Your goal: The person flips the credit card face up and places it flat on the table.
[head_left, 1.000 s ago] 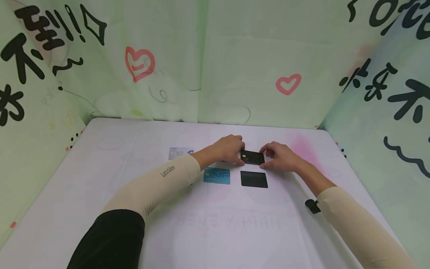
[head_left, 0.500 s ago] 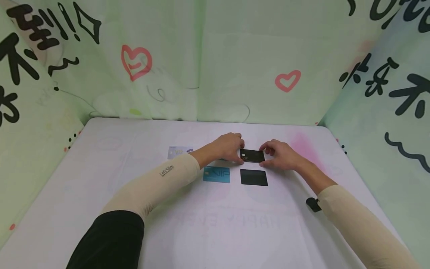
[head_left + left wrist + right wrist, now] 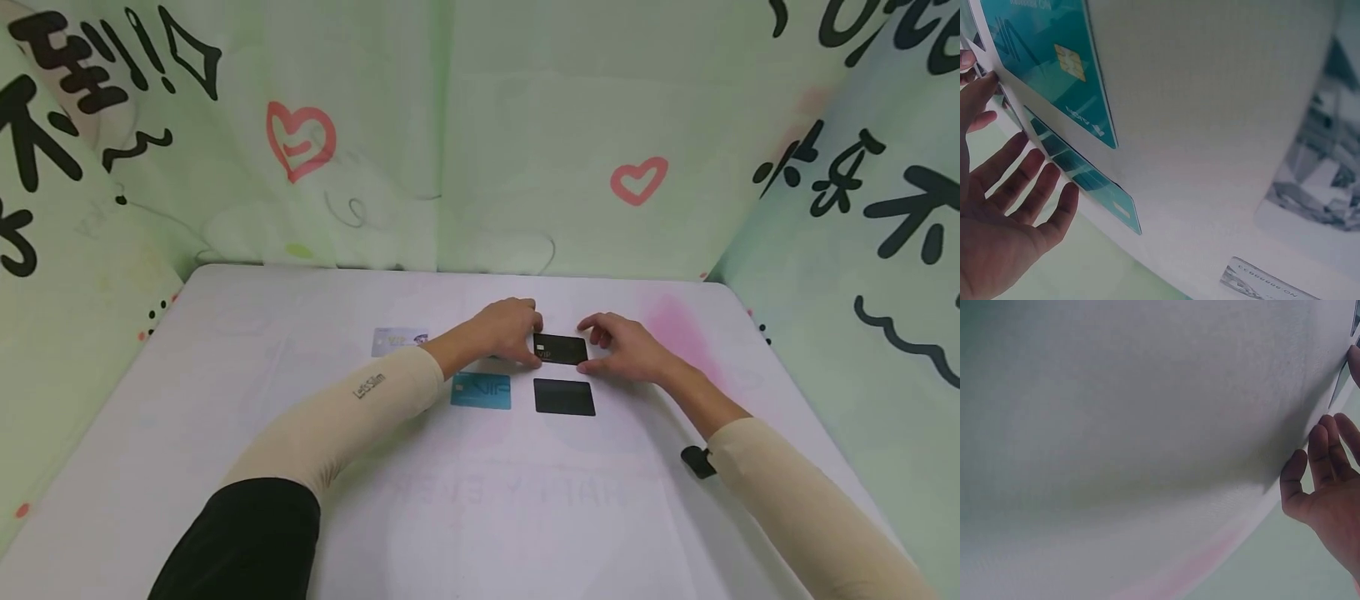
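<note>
A black VIP card point(image 3: 561, 350) lies on the white table between both hands. My left hand point(image 3: 510, 329) holds its left end, thumb at the near corner and index finger at the far one. At its right end is my right hand point(image 3: 622, 350); the thumb is by the near corner, and the index finger stands slightly off the far corner. Just nearer lies a plain black card point(image 3: 564, 397). To its left is a blue VIP card point(image 3: 481, 391). In the left wrist view, a second teal card point(image 3: 1091, 178) lies beside my left fingers, mostly hidden from the head view.
A silver VIP card point(image 3: 390, 337) lies left of my forearm. Two silver cards, one large in frame point(image 3: 1329, 156), show in the left wrist view. A small black object point(image 3: 697, 461) sits by my right sleeve. Printed cloth point(image 3: 510, 150) walls the table.
The right index finger has lifted a little off the card's far corner. The black VIP card stays in place and the left hand barely moves. The view shifts slightly.
</note>
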The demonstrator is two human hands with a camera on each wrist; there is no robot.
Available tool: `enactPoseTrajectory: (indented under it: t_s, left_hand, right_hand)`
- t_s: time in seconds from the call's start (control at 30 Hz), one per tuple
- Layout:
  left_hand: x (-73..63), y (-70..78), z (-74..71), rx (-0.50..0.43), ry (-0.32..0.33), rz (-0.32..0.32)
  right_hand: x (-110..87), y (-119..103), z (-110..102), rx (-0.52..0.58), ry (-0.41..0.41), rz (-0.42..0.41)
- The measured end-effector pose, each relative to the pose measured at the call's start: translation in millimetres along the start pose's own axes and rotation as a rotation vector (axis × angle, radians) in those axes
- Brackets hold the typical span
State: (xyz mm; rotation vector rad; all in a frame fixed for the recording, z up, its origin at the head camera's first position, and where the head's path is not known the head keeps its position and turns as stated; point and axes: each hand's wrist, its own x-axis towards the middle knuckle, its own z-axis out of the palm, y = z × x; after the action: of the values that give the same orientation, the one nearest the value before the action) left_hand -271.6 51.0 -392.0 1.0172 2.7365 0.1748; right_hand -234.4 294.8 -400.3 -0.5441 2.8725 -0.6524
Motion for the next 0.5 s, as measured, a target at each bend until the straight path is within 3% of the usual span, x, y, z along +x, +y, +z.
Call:
enactPoseTrajectory:
  t_s: [0.5]
  left_hand:
    - [-4.9, -0.9, 2.2, 0.009, 0.004, 0.02]
  right_hand:
    - [-8.2, -4.7, -2.0, 0.004, -0.016, 0.006]
